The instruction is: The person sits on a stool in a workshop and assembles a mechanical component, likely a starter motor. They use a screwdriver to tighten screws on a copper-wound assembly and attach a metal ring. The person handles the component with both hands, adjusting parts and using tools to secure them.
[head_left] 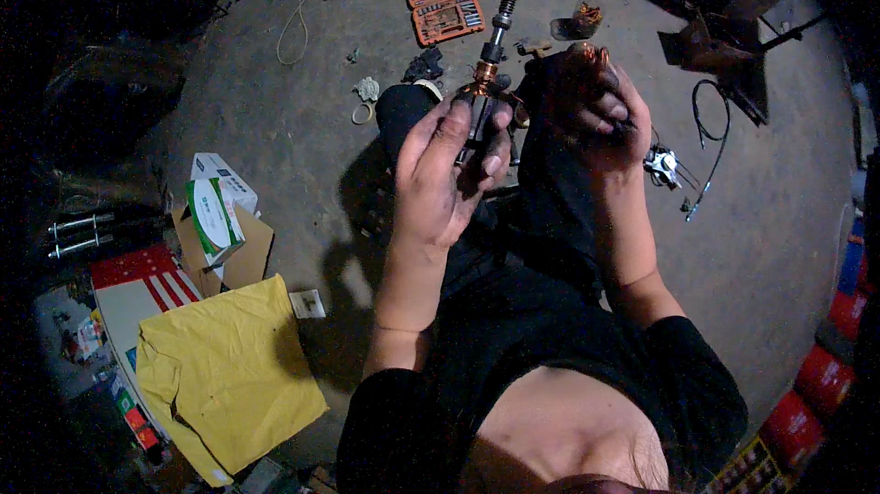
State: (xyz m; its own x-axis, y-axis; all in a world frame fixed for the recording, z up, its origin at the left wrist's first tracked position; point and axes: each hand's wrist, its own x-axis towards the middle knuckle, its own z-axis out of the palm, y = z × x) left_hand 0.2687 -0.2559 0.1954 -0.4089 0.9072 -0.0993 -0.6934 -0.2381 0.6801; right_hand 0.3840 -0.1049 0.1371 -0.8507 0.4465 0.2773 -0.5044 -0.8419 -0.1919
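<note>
My left hand (pixel 440 155), its fingers darkened with grime, grips a motor armature (pixel 493 49) by its dark core. The shaft points up and away from me, with a spiral-grooved end, and loose copper windings stick out around its middle. My right hand (pixel 610 114) is raised to the right of it, its blackened fingers curled closed. Copper wire (pixel 593 56) shows at the top of these fingers, apart from the armature. How much wire lies inside the fist is hidden.
An open orange tool case (pixel 443 6) and a clear container (pixel 587 17) with copper-coloured scraps lie ahead on the floor. To the right are a black cable (pixel 720 141) and a metal part (pixel 665 164). A yellow cloth (pixel 234 370) and cartons (pixel 217 219) lie left.
</note>
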